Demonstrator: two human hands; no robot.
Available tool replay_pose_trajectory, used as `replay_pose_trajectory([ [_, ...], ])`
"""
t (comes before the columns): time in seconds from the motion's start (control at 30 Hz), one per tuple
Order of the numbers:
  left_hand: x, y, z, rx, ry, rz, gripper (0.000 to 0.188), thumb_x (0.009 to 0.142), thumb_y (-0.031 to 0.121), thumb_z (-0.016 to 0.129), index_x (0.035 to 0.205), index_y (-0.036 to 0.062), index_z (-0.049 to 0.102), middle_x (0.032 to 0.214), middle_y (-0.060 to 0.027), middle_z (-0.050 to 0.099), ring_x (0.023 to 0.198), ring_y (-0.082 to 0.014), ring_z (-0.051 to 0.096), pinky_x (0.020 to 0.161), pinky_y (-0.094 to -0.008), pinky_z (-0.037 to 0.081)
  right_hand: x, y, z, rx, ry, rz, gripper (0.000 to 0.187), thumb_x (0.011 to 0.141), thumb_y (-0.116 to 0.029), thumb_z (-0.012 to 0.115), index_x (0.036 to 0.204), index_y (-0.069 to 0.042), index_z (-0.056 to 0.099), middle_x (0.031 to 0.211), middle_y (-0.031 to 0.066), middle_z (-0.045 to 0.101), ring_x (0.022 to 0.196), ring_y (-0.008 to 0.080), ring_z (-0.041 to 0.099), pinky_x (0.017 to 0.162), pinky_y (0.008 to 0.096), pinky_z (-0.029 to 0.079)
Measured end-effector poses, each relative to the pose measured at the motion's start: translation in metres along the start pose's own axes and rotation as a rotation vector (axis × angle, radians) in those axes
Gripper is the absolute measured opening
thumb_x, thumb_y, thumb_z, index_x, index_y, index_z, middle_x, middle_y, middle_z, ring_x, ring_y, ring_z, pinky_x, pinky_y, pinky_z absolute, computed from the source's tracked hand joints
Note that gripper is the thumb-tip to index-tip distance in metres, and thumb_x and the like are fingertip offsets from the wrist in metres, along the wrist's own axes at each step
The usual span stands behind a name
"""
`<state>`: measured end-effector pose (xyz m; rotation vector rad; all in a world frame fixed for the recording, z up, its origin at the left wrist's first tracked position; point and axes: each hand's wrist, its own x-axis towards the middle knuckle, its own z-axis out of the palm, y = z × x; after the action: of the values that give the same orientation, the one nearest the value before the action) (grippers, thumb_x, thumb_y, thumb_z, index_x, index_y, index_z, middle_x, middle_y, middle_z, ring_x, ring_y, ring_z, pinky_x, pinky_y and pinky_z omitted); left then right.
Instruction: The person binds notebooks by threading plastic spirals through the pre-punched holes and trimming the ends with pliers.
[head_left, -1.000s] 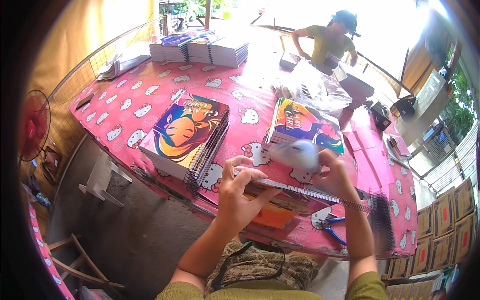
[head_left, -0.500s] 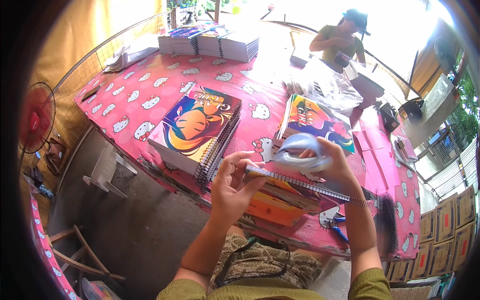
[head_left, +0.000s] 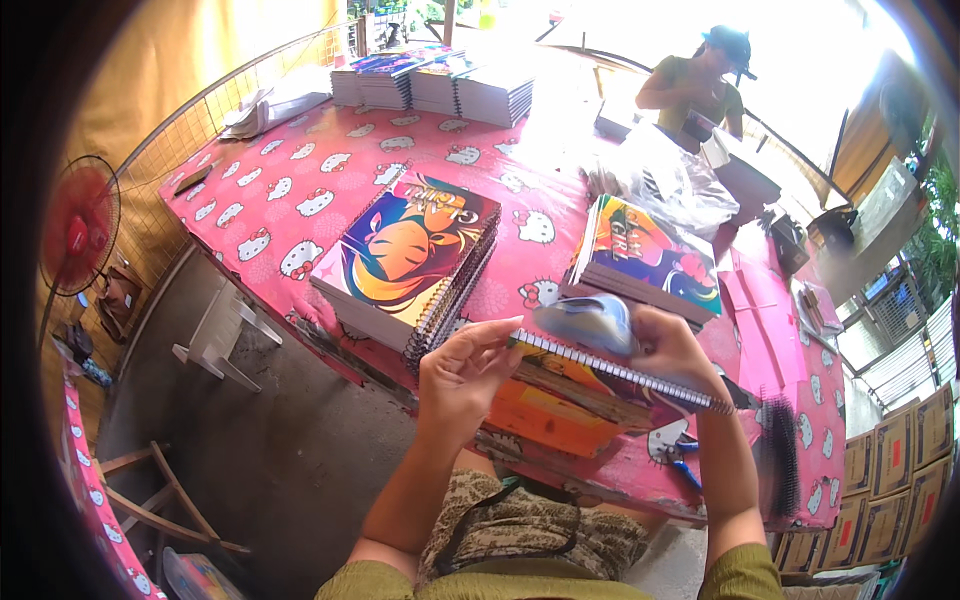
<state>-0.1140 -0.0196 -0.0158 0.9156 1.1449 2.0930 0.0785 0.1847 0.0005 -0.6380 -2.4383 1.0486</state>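
A spiral-bound notebook [head_left: 628, 371] with a colourful cover is held on edge at the table's front, its coil side up. My left hand [head_left: 462, 378] pinches the coil's left end between thumb and fingers. Above the coil's middle, my right hand [head_left: 676, 345] grips a rounded, pale blue and whitish thing [head_left: 590, 322], smeared by motion, whose kind I cannot make out. Blue-handled pliers [head_left: 686, 468] lie on the table by my right forearm. Beyond my left hand is a stack of spiral notebooks [head_left: 405, 245]; a second stack [head_left: 655, 255] lies farther right.
A pink patterned cloth covers the table [head_left: 300, 205]. Black binding coils [head_left: 778, 450] lie at its right edge, near pink sheets [head_left: 760, 320]. More notebook stacks [head_left: 490, 95] stand at the back. Across the table a person [head_left: 700, 90] handles something. Cardboard boxes [head_left: 900, 450] stand right; a fan [head_left: 80, 225] left.
The pale blue thing and my right hand have shifted slightly lower relative to the notebook. My left hand still pinches the coil's end. The whole view has moved a little.
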Motion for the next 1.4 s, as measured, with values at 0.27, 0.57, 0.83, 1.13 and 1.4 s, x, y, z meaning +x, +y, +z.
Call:
replay_pose_trajectory([
  [0.27,0.022,0.034,0.027,0.237,-0.162,0.570,0.022,0.076,0.008,0.081,0.086,0.0035,0.062,0.088,-0.0093,0.067,0.080,-0.0139,0.066,0.072,-0.0268,0.053,-0.102,-0.003,0.000,-0.502,0.139,-0.069,0.043,0.069,-0.017,0.079,0.106,-0.003,0.065,0.124,0.0178,0.057,0.112,0.0346,0.056,0.093,0.0447,0.045],
  [0.57,-0.039,0.080,0.039,0.839,-0.621,0.803,0.028,0.070,0.000,0.072,0.097,0.0039,0.071,0.106,-0.0079,0.070,0.095,-0.0217,0.066,0.078,-0.0330,0.055,-0.221,-0.006,0.021,-0.817,0.183,0.388,0.060,0.080,-0.032,0.070,0.128,-0.001,0.051,0.132,0.0186,0.048,0.125,0.0370,0.042,0.107,0.0521,0.027],
  [0.83,-0.055,0.010,0.058,0.578,-0.379,0.573,0.027,0.067,-0.012,0.072,0.092,-0.0034,0.070,0.094,-0.0144,0.069,0.084,-0.0261,0.069,0.072,-0.0332,0.056,-0.188,-0.064,0.019,-0.179,0.281,0.025,0.042,0.080,-0.025,0.072,0.112,-0.001,0.061,0.102,0.0150,0.059,0.096,0.0302,0.058,0.084,0.0415,0.048],
  [1.13,-0.060,0.014,0.059,0.637,-0.363,0.630,0.025,0.065,-0.012,0.074,0.088,-0.0031,0.070,0.091,-0.0131,0.069,0.080,-0.0261,0.069,0.070,-0.0322,0.056,-0.158,-0.088,0.022,0.299,0.030,0.088,0.034,0.081,-0.020,0.074,0.107,0.000,0.067,0.089,0.0142,0.063,0.082,0.0233,0.063,0.073,0.0351,0.051],
  [1.4,-0.030,0.028,0.038,0.674,0.009,0.806,0.034,0.085,0.003,0.069,0.089,0.0039,0.035,0.102,-0.0199,0.064,0.095,-0.0257,0.065,0.081,-0.0387,0.056,-0.162,-0.074,0.028,0.516,0.149,0.319,0.031,0.089,-0.015,0.065,0.115,0.001,0.063,0.104,0.0125,0.067,0.091,0.0194,0.065,0.079,0.0311,0.052],
])
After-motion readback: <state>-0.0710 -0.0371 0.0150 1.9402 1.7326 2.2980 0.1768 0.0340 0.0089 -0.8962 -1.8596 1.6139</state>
